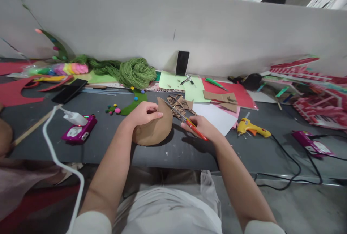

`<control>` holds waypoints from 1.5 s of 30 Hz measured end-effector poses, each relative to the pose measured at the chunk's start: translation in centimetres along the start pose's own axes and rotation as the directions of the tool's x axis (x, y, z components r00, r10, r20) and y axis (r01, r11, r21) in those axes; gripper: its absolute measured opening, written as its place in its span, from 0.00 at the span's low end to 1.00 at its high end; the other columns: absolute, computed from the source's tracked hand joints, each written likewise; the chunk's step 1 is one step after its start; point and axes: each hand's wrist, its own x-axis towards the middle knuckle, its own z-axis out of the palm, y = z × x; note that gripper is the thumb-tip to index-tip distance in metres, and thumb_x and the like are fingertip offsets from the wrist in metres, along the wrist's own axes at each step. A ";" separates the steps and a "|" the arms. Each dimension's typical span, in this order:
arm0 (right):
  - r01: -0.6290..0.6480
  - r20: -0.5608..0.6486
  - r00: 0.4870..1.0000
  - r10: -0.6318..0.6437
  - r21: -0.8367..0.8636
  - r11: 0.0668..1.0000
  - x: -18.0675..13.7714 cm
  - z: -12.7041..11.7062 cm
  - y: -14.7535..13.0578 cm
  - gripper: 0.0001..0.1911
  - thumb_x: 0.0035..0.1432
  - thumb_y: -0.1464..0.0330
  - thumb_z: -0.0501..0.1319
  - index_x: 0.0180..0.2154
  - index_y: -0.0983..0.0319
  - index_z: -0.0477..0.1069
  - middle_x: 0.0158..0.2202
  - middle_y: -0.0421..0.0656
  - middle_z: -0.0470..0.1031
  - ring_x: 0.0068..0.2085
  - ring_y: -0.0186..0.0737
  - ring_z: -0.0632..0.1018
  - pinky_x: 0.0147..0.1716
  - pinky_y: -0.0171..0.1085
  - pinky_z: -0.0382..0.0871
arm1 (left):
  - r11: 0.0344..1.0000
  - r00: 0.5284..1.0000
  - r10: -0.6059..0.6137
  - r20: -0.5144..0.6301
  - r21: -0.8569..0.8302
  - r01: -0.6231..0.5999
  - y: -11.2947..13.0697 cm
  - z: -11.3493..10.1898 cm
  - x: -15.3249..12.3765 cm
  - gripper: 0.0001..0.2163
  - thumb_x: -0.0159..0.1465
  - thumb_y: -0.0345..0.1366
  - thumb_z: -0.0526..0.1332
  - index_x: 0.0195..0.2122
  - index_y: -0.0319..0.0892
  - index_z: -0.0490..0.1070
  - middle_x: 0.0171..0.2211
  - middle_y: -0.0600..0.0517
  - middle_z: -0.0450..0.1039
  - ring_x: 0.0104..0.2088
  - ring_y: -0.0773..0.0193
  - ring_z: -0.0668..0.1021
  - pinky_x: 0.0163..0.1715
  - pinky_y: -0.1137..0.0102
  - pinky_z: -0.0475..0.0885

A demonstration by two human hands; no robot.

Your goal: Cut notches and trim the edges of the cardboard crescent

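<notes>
My left hand [146, 114] grips a rounded piece of brown cardboard [157, 132] by its upper part, thumb lying over the face. The piece has a curved lower edge and a pointed tip at the top. In my right hand [199, 127] is a pair of scissors [195, 130] with red and yellow handles. Its blades point up and left toward the cardboard's right edge; whether they touch it I cannot tell. Behind the blades lies a heap of cardboard scraps [179, 104]. A green felt crescent [135, 104] with coloured pompoms rests behind my left hand.
A phone [182, 63] leans on the white partition, beside green yarn [138, 73]. To the right are white paper [215, 116], a yellow glue gun [252, 128] and a purple power strip [311, 143] with black cables. Another purple strip [80, 130] and a white cord [51, 147] are left.
</notes>
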 end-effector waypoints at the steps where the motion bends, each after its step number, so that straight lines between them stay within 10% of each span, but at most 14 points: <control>1: -0.003 -0.002 1.000 0.003 -0.006 1.000 0.0 0.1 0.0 0.30 0.56 0.40 0.63 0.24 0.59 0.61 0.21 0.36 0.61 0.25 0.35 0.63 0.26 0.36 0.54 | 1.000 1.000 0.000 0.003 -0.002 0.000 0.0 0.0 0.0 0.21 0.63 0.47 0.65 0.23 0.43 0.57 0.22 0.59 0.53 0.24 0.69 0.59 0.25 0.72 0.54; 34: 0.027 -0.163 0.987 -0.015 0.071 0.997 0.3 0.2 0.3 0.33 0.52 0.40 0.67 0.20 0.60 0.58 0.20 0.36 0.55 0.25 0.34 0.57 0.24 0.37 0.50 | 0.998 0.993 -0.007 0.116 -0.066 0.015 1.3 0.6 0.0 0.20 0.62 0.46 0.66 0.23 0.42 0.58 0.22 0.59 0.53 0.24 0.70 0.59 0.25 0.72 0.54; 45: 0.005 0.050 0.999 -0.005 -0.009 1.000 -0.3 -0.8 0.1 0.28 0.56 0.42 0.64 0.26 0.59 0.62 0.22 0.35 0.61 0.25 0.34 0.62 0.26 0.35 0.54 | 0.997 0.981 -0.061 0.183 -0.032 0.068 1.0 0.9 0.0 0.19 0.62 0.48 0.66 0.24 0.42 0.61 0.23 0.58 0.55 0.25 0.69 0.61 0.26 0.71 0.54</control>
